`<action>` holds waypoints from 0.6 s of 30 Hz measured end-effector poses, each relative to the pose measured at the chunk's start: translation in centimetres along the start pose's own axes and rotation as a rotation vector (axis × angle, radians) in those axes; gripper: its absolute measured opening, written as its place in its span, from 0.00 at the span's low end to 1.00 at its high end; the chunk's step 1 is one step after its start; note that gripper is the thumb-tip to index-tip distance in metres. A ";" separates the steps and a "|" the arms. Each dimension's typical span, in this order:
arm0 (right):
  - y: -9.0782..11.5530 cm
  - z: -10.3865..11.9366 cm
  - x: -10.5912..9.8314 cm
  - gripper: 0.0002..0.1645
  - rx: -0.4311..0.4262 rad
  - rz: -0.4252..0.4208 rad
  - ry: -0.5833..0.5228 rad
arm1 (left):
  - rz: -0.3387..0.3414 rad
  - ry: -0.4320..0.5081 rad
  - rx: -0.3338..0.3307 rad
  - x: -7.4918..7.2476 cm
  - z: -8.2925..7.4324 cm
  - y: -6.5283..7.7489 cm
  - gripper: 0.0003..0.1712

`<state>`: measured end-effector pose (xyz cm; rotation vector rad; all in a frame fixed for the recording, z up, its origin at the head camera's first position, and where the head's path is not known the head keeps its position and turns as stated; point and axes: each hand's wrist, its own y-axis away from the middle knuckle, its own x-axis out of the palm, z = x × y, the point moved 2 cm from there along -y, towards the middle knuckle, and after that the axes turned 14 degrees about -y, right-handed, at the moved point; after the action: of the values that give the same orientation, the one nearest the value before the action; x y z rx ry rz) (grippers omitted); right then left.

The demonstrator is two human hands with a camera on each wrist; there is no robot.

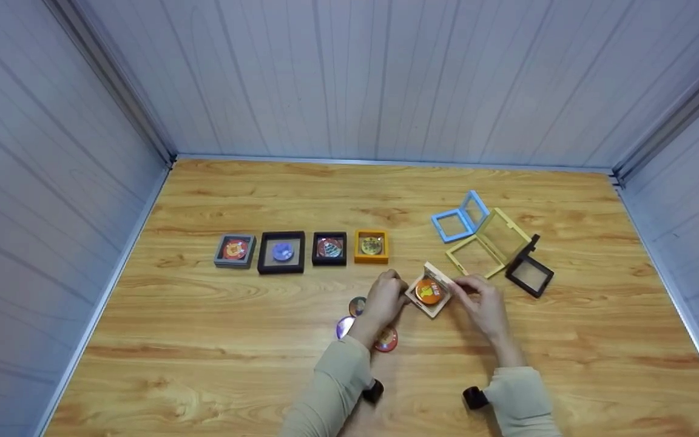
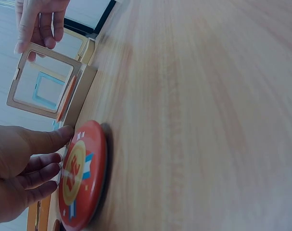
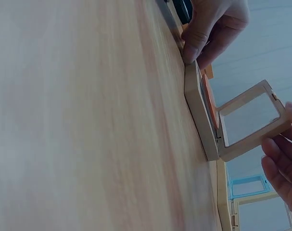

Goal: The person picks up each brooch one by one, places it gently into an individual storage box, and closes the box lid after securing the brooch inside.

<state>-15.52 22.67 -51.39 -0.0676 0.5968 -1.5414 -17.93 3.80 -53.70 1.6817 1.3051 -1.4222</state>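
Observation:
A small beige display frame stands hinged open on the table between the hands, an orange round badge with a yellow figure lying inside its base. The left hand grips the base at its left corner, thumb tip against the side. On the other side the right hand pinches the raised lid between thumb and fingers. Under and beside the left wrist lie a red badge, a purple-white badge and a dark badge; the forearm partly covers them.
Leftward stands a row of shut frames with badges inside: grey, large black, small black and orange-yellow. Open frames, blue, yellow and black, cluster at right. Pale panels wall the table.

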 end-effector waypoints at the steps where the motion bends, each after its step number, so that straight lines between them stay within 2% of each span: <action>1: 0.1 0.1 0.1 0.06 0.003 0.009 0.003 | -0.005 0.003 0.002 0.0 0.0 0.0 0.05; 5: 0.5 0.3 0.5 0.05 -0.025 0.048 0.014 | -0.031 0.015 0.012 -0.1 0.0 0.1 0.04; 12: 1.1 0.2 1.6 0.05 -0.135 0.106 0.041 | -0.059 0.013 0.021 0.0 0.0 0.2 0.03; 18: 1.5 0.0 2.3 0.07 -0.140 0.150 0.059 | -0.059 0.000 0.008 0.0 0.0 0.2 0.03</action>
<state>-14.37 20.62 -52.73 -0.0821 0.7397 -1.3590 -17.72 3.73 -53.75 1.6608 1.3613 -1.4625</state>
